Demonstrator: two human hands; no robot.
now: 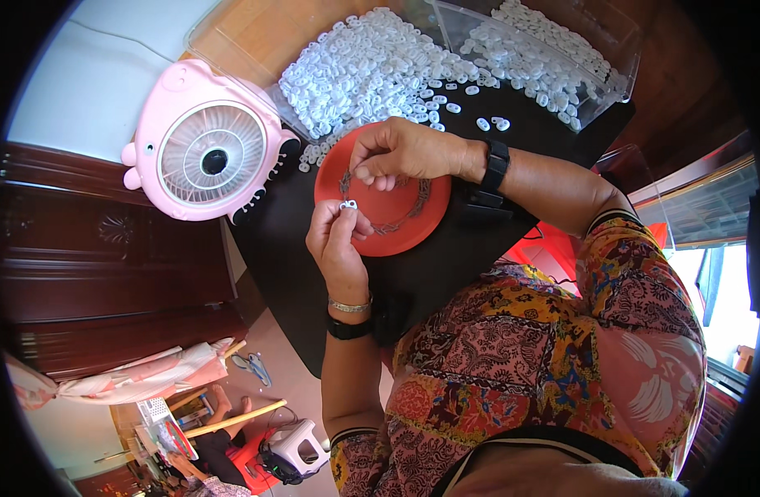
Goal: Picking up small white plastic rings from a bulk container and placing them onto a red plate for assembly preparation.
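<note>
Between the thumb and fingers of my left hand is a small white oval plastic piece with two holes, held over the left rim of a red round plate. My right hand hovers above the plate's upper part, thumb and fingertips pinched together. Anything in that pinch is too small or hidden to make out. Inside the plate, small thin dark pieces lie in a rough ring. The two hands are close but apart.
A large heap of white oval pieces spills from a clear bin onto the black table. A second clear bin holds more. At the left stands a pink animal-shaped fan. Another person's legs show at lower left, near a white-topped stool.
</note>
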